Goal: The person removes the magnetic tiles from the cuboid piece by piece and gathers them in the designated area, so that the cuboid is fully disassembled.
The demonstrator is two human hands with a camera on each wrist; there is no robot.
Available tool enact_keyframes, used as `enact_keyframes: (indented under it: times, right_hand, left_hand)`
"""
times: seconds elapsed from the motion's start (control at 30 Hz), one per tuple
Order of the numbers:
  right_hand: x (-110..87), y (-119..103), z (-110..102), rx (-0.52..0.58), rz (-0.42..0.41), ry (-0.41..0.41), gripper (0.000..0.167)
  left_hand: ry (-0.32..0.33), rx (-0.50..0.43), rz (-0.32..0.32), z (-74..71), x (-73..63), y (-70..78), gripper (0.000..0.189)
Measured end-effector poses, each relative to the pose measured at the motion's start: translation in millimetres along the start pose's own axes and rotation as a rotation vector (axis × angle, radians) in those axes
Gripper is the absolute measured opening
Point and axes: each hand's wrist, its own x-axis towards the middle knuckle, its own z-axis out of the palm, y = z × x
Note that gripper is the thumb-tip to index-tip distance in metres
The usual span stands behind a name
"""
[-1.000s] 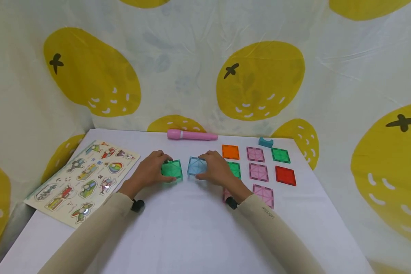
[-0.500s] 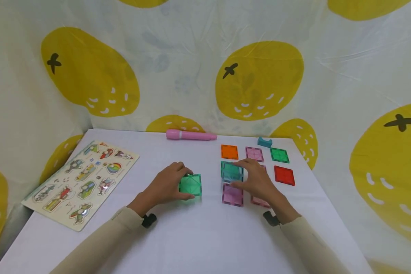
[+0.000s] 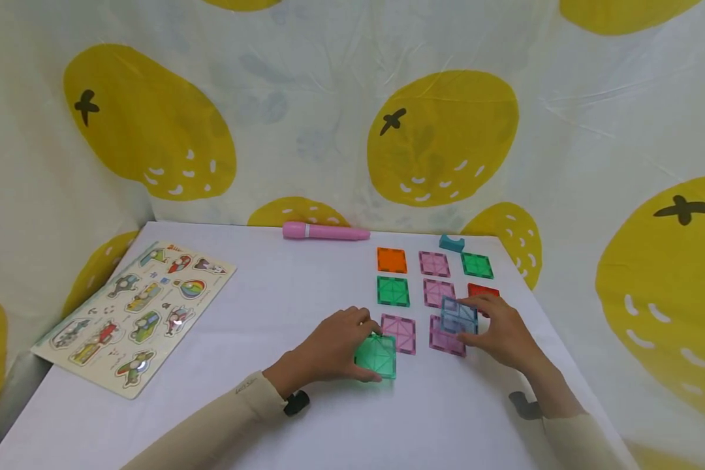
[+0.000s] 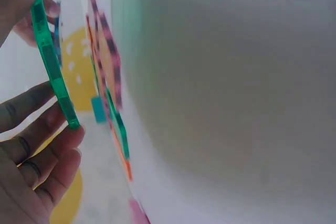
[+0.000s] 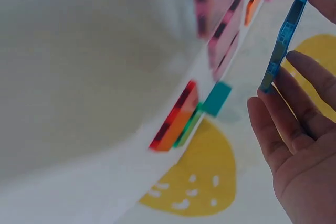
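My left hand [image 3: 335, 346] pinches a clear green square magnetic tile [image 3: 377, 357] by its edges, thumb on the near side and fingers on the far side. In the left wrist view that green tile [image 4: 52, 61] appears edge-on, raised off the tabletop. My right hand [image 3: 505, 329] pinches a clear blue magnetic tile [image 3: 455, 310] in the same way. It overlaps a pink tile [image 3: 446, 343] in the head view, while the right wrist view shows the blue tile [image 5: 283, 40] edge-on above the table. A pink tile [image 3: 401, 334] lies just beyond the green one.
Flat tiles lie in rows: an orange tile [image 3: 391, 260], green tiles [image 3: 393, 291] [image 3: 477, 266], pink tiles [image 3: 434, 264] [image 3: 438, 292] and a partly covered red tile [image 3: 483, 290]. Behind them sit a teal block [image 3: 452, 243] and a pink toy microphone [image 3: 326, 231]. A picture puzzle board [image 3: 135, 316] lies at left.
Both hands have moved right and nearer, each carrying its tile. The blue tile has passed over the green tile in the rows and is now above the front pink tile.
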Motion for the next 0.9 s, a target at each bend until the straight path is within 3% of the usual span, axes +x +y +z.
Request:
enact_keyframes:
  times: [0.23, 0.5, 0.9]
  right_hand:
    - [-12.8, 40.6, -9.5, -0.032, 0.083, -0.043, 0.08]
    - [-21.2, 66.6, -12.2, -0.042, 0.172, -0.093, 0.079]
    - [-21.3, 74.2, -0.2, -0.045, 0.145, -0.129, 0.077]
  left_hand:
    - [-0.062, 0.102, 0.055, 20.9, 17.5, 24.2, 0.078]
    - [-0.149, 0.167, 0.047, 37.4, 26.3, 39.7, 0.082]
    - [-0.112, 0.252, 0.054, 44.9, 28.6, 48.5, 0.083]
